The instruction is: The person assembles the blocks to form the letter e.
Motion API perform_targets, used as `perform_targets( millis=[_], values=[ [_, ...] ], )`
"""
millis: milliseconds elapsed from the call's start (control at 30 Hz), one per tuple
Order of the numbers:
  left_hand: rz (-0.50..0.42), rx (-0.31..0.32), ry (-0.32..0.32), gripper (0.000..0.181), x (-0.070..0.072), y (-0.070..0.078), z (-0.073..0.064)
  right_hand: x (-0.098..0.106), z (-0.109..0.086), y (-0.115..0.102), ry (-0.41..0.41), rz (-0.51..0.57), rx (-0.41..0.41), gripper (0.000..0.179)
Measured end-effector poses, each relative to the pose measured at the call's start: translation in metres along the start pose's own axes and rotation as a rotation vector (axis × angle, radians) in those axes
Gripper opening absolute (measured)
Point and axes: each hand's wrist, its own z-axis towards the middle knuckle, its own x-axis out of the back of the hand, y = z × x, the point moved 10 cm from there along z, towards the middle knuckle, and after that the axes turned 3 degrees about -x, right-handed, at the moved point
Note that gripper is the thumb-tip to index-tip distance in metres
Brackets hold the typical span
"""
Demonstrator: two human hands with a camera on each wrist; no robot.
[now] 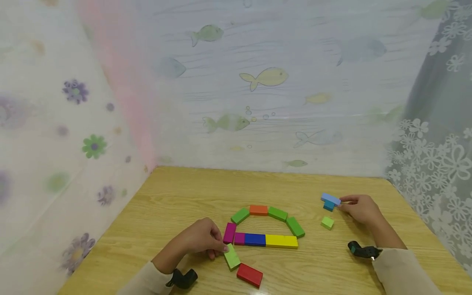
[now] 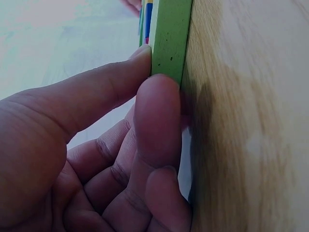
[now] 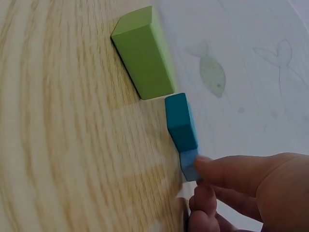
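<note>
In the head view my left hand (image 1: 203,238) pinches a lime green block (image 1: 232,257) at its upper left corner. The left wrist view shows the thumb on one face of this block (image 2: 171,41) and the index fingertip against its end. On the right, my right hand (image 1: 363,209) holds the end of a light blue block (image 1: 330,199) between thumb and fingers. A short teal block (image 1: 329,205) sits against that block's near side. Closer to me is a small lime green block (image 1: 327,222), larger in the right wrist view.
A half-ring of green, orange (image 1: 258,210) and magenta blocks (image 1: 230,233) arches over a row of magenta, dark blue (image 1: 255,239) and yellow blocks (image 1: 282,241). A red block (image 1: 249,275) touches the held lime one's near end. Patterned curtains surround the wooden table (image 1: 177,192).
</note>
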Motion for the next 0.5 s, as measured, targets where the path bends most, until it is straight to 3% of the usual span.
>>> perform_targets(
  millis=[500],
  values=[
    [-0.003, 0.007, -0.002, 0.021, -0.0002, -0.0011, 0.0002, -0.002, -0.0027, -0.0019, 0.019, 0.011, -0.034, 0.053]
  ],
)
